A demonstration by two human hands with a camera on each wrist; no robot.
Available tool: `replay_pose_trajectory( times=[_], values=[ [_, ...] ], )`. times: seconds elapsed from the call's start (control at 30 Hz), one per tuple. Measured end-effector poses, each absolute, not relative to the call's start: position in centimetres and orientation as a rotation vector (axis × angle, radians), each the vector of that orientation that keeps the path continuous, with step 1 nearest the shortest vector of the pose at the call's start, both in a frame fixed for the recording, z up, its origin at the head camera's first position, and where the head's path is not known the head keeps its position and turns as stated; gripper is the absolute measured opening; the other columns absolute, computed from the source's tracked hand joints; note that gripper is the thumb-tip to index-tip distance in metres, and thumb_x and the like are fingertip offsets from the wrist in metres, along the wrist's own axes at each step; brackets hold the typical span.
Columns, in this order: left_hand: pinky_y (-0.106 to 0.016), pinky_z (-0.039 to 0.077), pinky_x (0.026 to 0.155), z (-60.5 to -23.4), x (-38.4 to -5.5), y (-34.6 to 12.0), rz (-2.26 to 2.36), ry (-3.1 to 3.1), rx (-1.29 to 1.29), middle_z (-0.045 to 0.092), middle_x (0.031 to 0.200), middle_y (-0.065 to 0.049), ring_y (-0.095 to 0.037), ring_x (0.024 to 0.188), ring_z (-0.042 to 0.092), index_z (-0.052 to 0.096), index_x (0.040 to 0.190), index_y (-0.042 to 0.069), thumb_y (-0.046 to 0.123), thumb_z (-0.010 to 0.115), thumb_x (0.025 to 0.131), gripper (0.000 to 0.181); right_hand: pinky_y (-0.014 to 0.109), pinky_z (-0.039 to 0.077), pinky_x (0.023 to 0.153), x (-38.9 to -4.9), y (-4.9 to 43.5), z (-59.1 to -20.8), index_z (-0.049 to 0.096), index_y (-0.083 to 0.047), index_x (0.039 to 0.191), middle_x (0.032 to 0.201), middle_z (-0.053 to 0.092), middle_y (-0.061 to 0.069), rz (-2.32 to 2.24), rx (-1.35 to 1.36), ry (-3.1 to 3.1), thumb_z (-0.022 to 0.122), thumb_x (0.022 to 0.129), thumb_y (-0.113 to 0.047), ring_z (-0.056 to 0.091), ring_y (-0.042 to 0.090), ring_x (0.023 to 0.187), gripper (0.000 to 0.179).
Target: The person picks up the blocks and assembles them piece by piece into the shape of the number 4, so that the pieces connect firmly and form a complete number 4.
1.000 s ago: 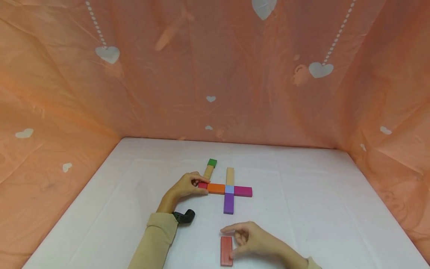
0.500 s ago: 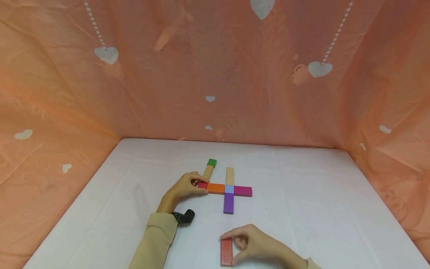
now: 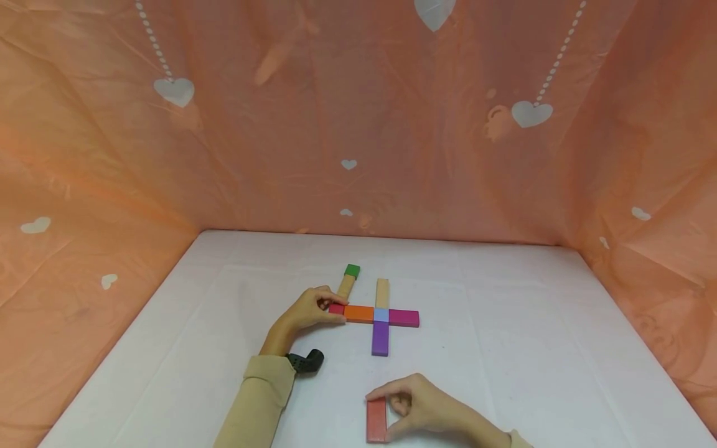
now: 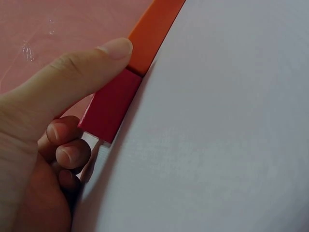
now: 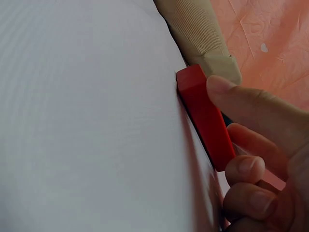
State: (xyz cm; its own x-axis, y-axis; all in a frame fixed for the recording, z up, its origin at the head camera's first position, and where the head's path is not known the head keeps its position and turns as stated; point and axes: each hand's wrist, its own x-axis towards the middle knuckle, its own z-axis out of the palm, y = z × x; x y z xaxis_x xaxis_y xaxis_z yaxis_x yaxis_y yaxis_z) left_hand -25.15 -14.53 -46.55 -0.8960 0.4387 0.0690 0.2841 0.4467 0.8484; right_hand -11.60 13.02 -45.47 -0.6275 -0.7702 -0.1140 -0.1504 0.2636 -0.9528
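My left hand (image 3: pixel 307 309) pinches a short crimson block (image 4: pixel 108 106) between thumb and index finger. The thumb tip lies by the joint where this block meets an orange block (image 3: pixel 358 314). Lower down, the right hand (image 3: pixel 422 404) grips a longer red block (image 3: pixel 376 421) lying lengthwise before me. Its index finger is at the far end and its thumb at the near right corner. In the right wrist view the red block (image 5: pixel 205 116) is close over the white tabletop, the other fingers curled beside it.
Right of the orange block, a light blue block (image 3: pixel 381 315) joins a magenta block (image 3: pixel 404 318), a purple block (image 3: pixel 380 339) and a plain wooden block (image 3: pixel 382 292). Another wooden block (image 3: pixel 346 287), tipped by a green block (image 3: pixel 352 270), slants behind my left hand. Orange sheeting (image 3: pixel 358 124) surrounds the table.
My right index finger has come down onto the red block's far end, and the thumb has shifted to its near corner. The left hand keeps its hold on the crimson block.
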Motion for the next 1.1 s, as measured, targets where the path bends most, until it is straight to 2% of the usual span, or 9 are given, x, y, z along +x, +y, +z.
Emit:
replay_pose_trajectory(
  times=[0.13, 0.23, 0.97, 1.1],
  values=[
    [-0.019, 0.03, 0.064, -46.59, -25.18, -14.57, 1.437, 2.534, 0.636, 0.041, 0.075, 0.001, -0.009, 0.07, 0.039, 0.075, 0.101, 0.006, 0.016, 0.084, 0.073, 0.03, 0.012, 0.028, 0.055, -11.55, 12.92, -45.4, 0.067, -0.006, 0.119, 0.059, 0.031, -0.007, -1.352, -0.826, 2.004, 0.081, 0.076, -0.019, 0.031, -0.006, 0.055, 0.046],
    [-0.019, 0.03, 0.064, -46.61, -25.2, -14.61, 1.437, 2.535, 0.636, 0.041, 0.075, 0.001, -0.008, 0.07, 0.039, 0.075, 0.101, 0.006, 0.016, 0.084, 0.073, 0.031, 0.012, 0.03, 0.057, -11.46, 12.84, -45.4, 0.067, -0.008, 0.119, 0.06, 0.032, -0.011, -1.335, -0.823, 2.029, 0.081, 0.075, -0.02, 0.032, -0.006, 0.056, 0.047],
    [-0.017, 0.031, 0.064, -46.57, -25.25, -14.54, 1.454, 2.508, 0.626, 0.043, 0.076, 0.002, -0.007, 0.071, 0.039, 0.075, 0.102, 0.005, 0.015, 0.084, 0.073, 0.032, 0.011, 0.031, 0.056, -11.44, 12.7, -45.57, 0.067, -0.008, 0.118, 0.06, 0.034, 0.001, -1.347, -0.818, 2.056, 0.082, 0.075, -0.019, 0.033, -0.008, 0.056, 0.047],
    [-0.017, 0.031, 0.064, -46.52, -25.22, -14.5, 1.438, 2.525, 0.631, 0.042, 0.076, 0.002, -0.008, 0.071, 0.039, 0.075, 0.102, 0.006, 0.016, 0.084, 0.073, 0.032, 0.011, 0.031, 0.057, -11.46, 12.72, -45.51, 0.067, -0.009, 0.118, 0.06, 0.035, -0.001, -1.344, -0.808, 2.056, 0.082, 0.075, -0.019, 0.034, -0.008, 0.057, 0.047]
  ],
)
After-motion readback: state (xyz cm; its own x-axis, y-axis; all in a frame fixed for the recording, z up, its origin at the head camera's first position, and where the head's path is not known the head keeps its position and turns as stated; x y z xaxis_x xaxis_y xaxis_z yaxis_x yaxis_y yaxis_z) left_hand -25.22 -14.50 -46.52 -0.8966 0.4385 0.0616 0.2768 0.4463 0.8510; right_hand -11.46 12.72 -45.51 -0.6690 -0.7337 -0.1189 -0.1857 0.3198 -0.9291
